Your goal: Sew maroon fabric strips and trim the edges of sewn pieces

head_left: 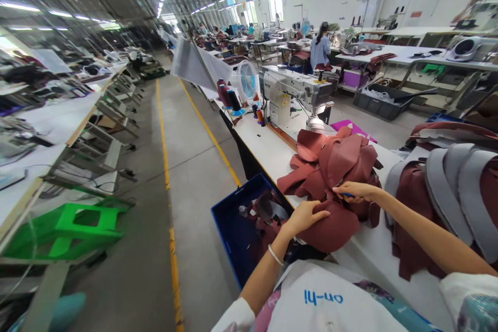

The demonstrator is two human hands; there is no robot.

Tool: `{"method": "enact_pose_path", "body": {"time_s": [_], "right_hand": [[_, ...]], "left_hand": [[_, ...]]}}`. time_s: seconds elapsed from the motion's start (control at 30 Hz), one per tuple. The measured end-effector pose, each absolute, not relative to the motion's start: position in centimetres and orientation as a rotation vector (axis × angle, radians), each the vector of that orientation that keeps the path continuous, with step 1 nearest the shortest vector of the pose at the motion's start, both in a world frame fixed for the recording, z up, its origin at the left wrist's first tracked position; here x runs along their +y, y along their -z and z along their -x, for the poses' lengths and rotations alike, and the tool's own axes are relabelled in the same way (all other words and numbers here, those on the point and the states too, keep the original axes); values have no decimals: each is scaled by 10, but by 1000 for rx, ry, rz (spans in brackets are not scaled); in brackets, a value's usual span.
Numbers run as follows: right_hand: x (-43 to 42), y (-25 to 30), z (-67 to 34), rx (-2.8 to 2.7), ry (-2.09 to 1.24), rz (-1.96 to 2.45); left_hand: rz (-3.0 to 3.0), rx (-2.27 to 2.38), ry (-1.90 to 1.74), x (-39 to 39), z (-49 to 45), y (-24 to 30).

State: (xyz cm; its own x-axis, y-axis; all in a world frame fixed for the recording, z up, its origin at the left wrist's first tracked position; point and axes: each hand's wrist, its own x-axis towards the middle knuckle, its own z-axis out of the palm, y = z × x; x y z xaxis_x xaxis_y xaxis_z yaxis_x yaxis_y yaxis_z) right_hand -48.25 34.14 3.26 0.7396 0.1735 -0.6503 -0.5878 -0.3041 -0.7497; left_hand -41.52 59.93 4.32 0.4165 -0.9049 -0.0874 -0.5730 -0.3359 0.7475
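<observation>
Head view, nearest to you: a white apron [322,295] covers your lap, and a pale band [275,255] rings your left wrist. Your left hand [309,217] lies over the red-brown panel [330,231] at the near edge of the surface [264,148], thumb set apart from the fingers; whether it also pinches from beneath, you cannot tell. That panel overhangs the edge, so if your left hand merely rests there, a tug could let it slide off.

Just beyond, your right hand [358,192] is curled around a small blue tool [347,194] against the leather-like pieces. Its tip is hard to make out; if it is sharp, a slip could nick the material or catch your left fingers, which are close by.

At the left, below the edge, the blue bin [233,233] holds similar scraps [268,210]; a dropped panel could get mixed in with them. At the right, the grey-backed pieces [439,181] lie near your forearm, where a wide elbow swing might topple their overlapping row.

Farther on, the loose pile [340,161] reaches close to the sewing machine [280,93]; dragging a tangled piece could shift its neighbours or snag there.
</observation>
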Motion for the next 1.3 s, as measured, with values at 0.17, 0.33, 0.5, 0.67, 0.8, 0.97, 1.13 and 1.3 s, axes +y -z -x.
{"method": "enact_pose_path", "body": {"time_s": [0.17, 0.33, 0.5, 0.67, 0.8, 0.97, 1.13, 1.3], "right_hand": [[353, -40, 496, 300, -456, 1726], [376, -62, 526, 56, -174, 2043], [394, -82, 532, -102, -202, 2282], [405, -95, 517, -137, -132, 2398], [411, -99, 509, -140, -95, 2510], [415, -96, 502, -137, -107, 2519], [415, -95, 498, -95, -66, 2506], [416, -94, 498, -88, -70, 2554]], "left_hand": [[-1988, -1236, 705, 610, 414, -41], [-1823, -1119, 679, 633, 405, -55], [-1682, -1040, 699, 647, 398, -74], [-1676, -1006, 733, 650, 397, -80], [-1671, -982, 723, 653, 397, -84], [-1661, -962, 730, 657, 394, -86], [-1648, -940, 704, 660, 391, -86], [-1655, -960, 717, 661, 390, -91]]}}
